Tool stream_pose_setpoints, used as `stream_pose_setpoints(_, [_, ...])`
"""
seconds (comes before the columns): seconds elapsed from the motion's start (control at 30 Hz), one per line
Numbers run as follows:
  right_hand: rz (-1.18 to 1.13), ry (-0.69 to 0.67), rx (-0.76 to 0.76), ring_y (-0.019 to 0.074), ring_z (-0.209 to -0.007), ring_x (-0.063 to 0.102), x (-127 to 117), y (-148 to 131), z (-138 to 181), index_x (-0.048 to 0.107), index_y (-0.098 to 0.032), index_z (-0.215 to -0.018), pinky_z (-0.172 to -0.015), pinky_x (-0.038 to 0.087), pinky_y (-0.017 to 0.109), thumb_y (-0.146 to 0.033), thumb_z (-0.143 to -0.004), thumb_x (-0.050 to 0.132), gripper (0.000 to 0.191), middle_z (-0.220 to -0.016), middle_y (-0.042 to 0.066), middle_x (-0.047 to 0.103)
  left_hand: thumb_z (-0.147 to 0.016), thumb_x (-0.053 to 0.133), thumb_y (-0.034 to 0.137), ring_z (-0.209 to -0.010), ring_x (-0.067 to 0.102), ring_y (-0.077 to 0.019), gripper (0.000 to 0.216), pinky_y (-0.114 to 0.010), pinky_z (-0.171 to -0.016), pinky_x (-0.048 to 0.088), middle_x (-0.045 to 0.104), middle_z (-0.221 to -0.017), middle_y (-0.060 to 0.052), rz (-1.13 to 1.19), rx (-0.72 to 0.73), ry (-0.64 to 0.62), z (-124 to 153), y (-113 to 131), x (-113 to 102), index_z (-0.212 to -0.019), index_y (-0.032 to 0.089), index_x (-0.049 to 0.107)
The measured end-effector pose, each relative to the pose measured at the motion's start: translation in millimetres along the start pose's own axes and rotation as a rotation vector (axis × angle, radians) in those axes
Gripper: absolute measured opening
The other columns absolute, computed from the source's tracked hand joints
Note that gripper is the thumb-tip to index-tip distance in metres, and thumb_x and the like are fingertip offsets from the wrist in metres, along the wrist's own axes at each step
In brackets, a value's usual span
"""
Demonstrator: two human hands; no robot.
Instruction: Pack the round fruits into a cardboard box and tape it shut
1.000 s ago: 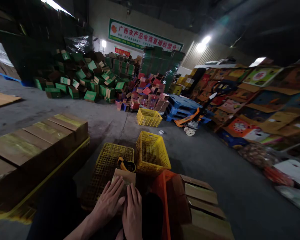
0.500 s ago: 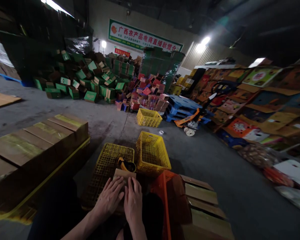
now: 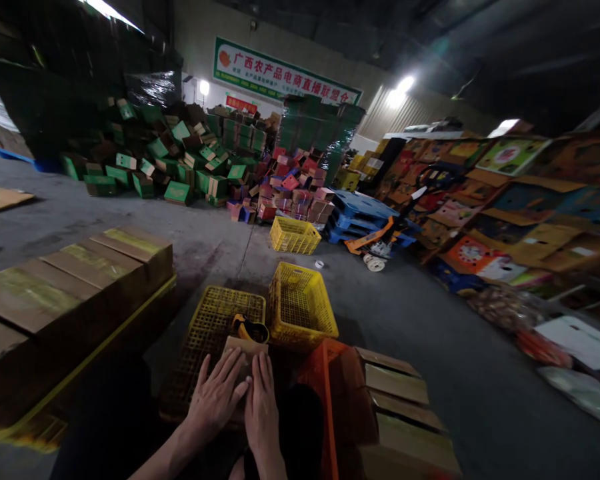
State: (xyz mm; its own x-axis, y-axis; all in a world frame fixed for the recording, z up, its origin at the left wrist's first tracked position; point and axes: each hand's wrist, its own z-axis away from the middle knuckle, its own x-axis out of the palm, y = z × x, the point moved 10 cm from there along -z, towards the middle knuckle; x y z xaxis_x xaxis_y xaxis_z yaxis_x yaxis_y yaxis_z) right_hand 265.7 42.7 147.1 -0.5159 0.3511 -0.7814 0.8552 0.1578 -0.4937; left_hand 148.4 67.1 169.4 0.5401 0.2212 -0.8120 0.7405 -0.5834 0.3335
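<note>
My left hand and my right hand lie flat, fingers stretched out, side by side on top of a small brown cardboard box. The box rests on an upturned yellow plastic crate right in front of me. A yellow tape dispenser lies on the crate just beyond the box. Most of the box is hidden under my hands.
A second yellow crate stands to the right, an orange crate with stacked flat cartons nearer right. A row of brown boxes sits left. Piles of green and red boxes, blue pallets and a pallet jack lie farther back.
Both hands slid slightly forward on the box top and then settled; the view shifted a little to the left. Nothing else moved.
</note>
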Motion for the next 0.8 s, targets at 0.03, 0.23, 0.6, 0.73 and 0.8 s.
stream_pose_setpoints(0.03, [-0.001,0.004,0.005,0.0263,-0.151,0.024,0,1,2,0.019,-0.024,-0.159,-0.117,0.039,0.05,-0.026,-0.105,0.031,0.056,-0.164,0.008,0.024,-0.102,0.044,0.036,-0.141,0.044,-0.0276,0.053,-0.055,-0.122,0.013,0.047,-0.153,-0.006,-0.003,-0.016,-0.004,0,-1,2,-0.154,0.029,0.037])
stream_pose_setpoints(0.23, [0.015,0.045,0.044,0.0259,-0.147,0.033,-5,4,28,0.029,-0.022,-0.157,-0.114,0.044,0.046,-0.029,-0.105,0.034,0.053,-0.161,0.008,0.033,-0.1,0.043,0.034,-0.145,0.038,-0.0274,0.055,-0.053,-0.122,0.014,0.043,-0.155,-0.005,-0.016,-0.078,-0.022,2,-4,9,-0.154,0.027,0.037])
stream_pose_setpoints(0.6, [0.108,0.042,0.068,0.0268,-0.143,0.041,-21,-6,38,0.047,-0.021,-0.149,-0.113,0.045,0.046,-0.038,-0.105,0.033,0.049,-0.153,0.009,0.047,-0.099,0.044,0.028,-0.146,0.036,-0.0274,0.055,-0.05,-0.12,0.021,0.037,-0.159,-0.009,-0.025,-0.033,-0.119,1,2,14,-0.153,0.022,0.04])
stream_pose_setpoints(0.73, [0.166,-0.035,0.014,0.0301,-0.142,0.042,-7,-18,12,0.05,-0.016,-0.146,-0.116,0.037,0.056,-0.041,-0.105,0.032,0.051,-0.15,0.012,0.05,-0.095,0.043,0.017,-0.146,0.036,-0.0246,0.061,-0.05,-0.121,0.016,0.034,-0.161,-0.002,-0.015,0.009,-0.159,2,-5,17,-0.153,0.032,0.038])
stream_pose_setpoints(0.8, [0.181,-0.063,0.012,0.0311,-0.142,0.041,0,-23,0,0.052,-0.012,-0.145,-0.116,0.038,0.055,-0.043,-0.105,0.031,0.054,-0.15,0.015,0.049,-0.092,0.044,0.014,-0.147,0.034,-0.0238,0.065,-0.05,-0.122,0.011,0.033,-0.161,-0.001,-0.007,0.024,-0.17,2,-10,20,-0.154,0.035,0.036])
